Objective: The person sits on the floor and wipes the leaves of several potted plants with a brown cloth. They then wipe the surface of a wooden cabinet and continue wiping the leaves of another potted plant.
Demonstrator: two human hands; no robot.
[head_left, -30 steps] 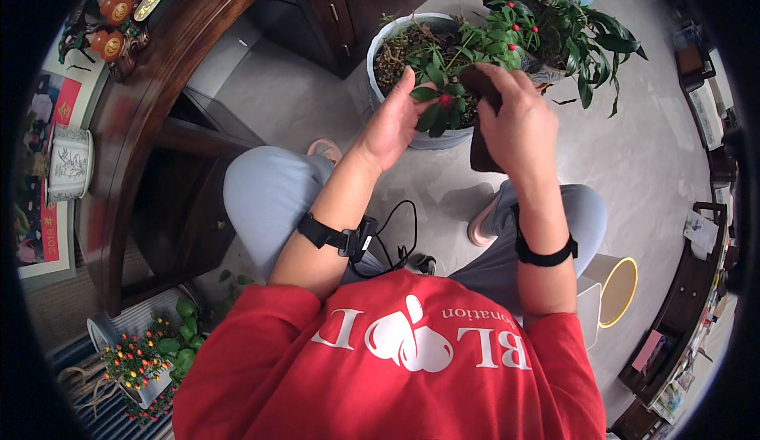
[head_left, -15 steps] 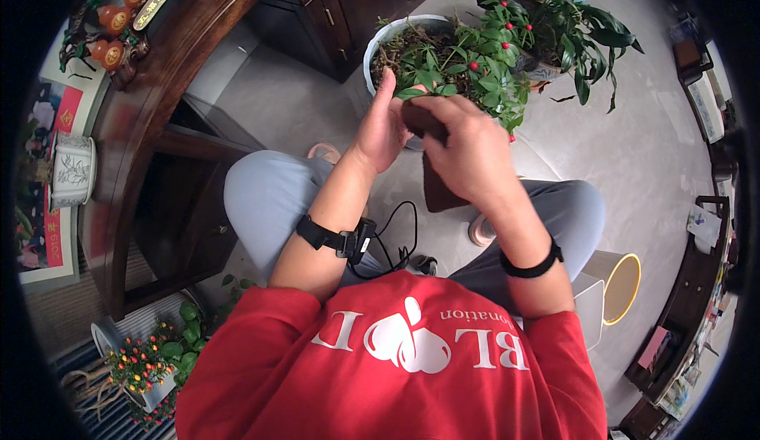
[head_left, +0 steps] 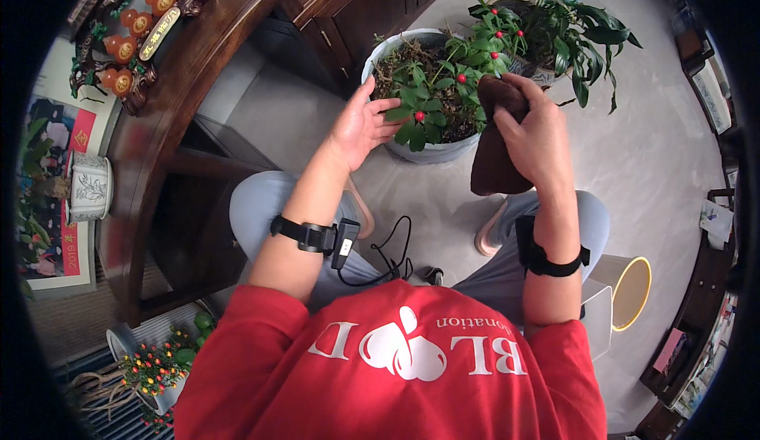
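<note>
A leafy plant (head_left: 431, 91) with red berries grows in a round pale pot (head_left: 431, 155) on the floor ahead of me. My left hand (head_left: 356, 129) is open at the pot's left side, its fingertips up against the plant's left leaves; whether they press on the leaves I cannot tell. Off the pot's right side, my right hand (head_left: 541, 135) grips a dark brown cloth (head_left: 497, 163). The cloth is bunched at its top between thumb and fingers, and the rest hangs down toward me.
Behind the berry plant stands another potted plant (head_left: 598, 36) with long dark leaves. A dark wooden cabinet (head_left: 364, 32) and desk (head_left: 178, 83) curve along the left. By my right knee is a yellow-rimmed bin (head_left: 631, 293). A black cable (head_left: 396, 262) hangs from my left forearm strap.
My hands have parted from over the plant's near side. The right has moved right with the cloth; the left has drawn slightly left. Leaves and a red berry they covered now show.
</note>
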